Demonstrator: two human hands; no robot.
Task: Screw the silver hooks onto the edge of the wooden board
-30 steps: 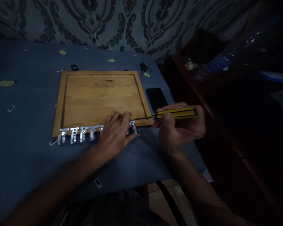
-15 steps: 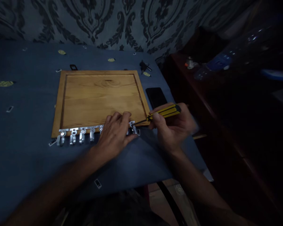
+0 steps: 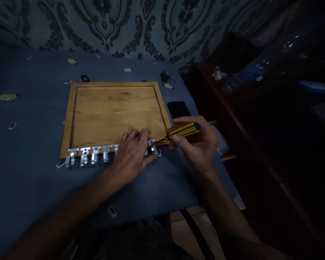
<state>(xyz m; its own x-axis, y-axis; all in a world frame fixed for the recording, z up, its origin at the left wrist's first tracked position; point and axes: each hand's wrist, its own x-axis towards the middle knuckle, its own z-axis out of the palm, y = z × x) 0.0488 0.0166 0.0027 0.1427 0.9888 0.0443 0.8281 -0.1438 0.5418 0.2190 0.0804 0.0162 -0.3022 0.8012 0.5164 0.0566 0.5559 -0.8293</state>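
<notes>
A wooden board (image 3: pixel 111 112) lies flat on a blue cloth. Along its near edge runs a row of silver metal hooks (image 3: pixel 88 153). My left hand (image 3: pixel 132 155) rests on the right end of that row, fingers curled over the last hook (image 3: pixel 152 145). My right hand (image 3: pixel 197 142) is closed round a yellow-and-black screwdriver (image 3: pixel 182 131). The screwdriver's tip points left and touches the last hook by my left fingertips.
A black phone (image 3: pixel 178 108) lies right of the board. Small black clips, a dark bundle (image 3: pixel 165 76) and yellow discs (image 3: pixel 7 96) are scattered on the cloth. A dark wooden ledge (image 3: pixel 233 108) with a plastic bottle (image 3: pixel 257 70) stands on the right.
My right hand has moved left and tilted the screwdriver, bringing its tip down onto the last hook. My left hand has stayed on the hooks.
</notes>
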